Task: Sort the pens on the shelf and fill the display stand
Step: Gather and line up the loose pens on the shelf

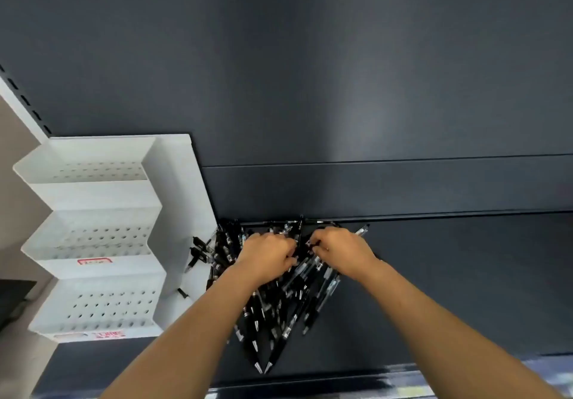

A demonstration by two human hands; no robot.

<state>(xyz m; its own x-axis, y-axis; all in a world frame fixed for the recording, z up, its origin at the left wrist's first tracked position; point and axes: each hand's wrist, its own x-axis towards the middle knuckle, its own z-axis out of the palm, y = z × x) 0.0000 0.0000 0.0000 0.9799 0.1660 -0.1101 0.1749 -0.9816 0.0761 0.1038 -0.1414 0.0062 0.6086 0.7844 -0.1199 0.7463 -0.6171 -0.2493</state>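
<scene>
On the dark shelf (465,290), against its back lip: one loose heap of black pens (279,312), clear and opaque barrels mixed, tips pointing every way, several silver tips fanned toward the front edge. A few stray pens (198,251) lie apart at the left, touching the side wall of the display stand (93,200). Stand: white, stepped, three perforated tiers in view, every hole vacant; a red label (94,261) on the middle riser, and a second label (107,334) on the lowest. Left hand (266,257): palm down on the heap, fingers curled into it, fingertips hidden among barrels, so whether it grips a pen cannot be told. Right hand (341,250): close beside it, thumb and forefinger drawn together, apparently pinching a pen near the top of the pile, with the other fingers bent under. Step in hand, by judgement: separating pens by type before loading, with filling not yet begun. Recommended handling: draw one pen at a time along its own length so neighbours do not roll off the front edge; gather like barrels into parallel bundles, tips one way; fill the back tier first so that later reaches do not knock seated pens.
</scene>
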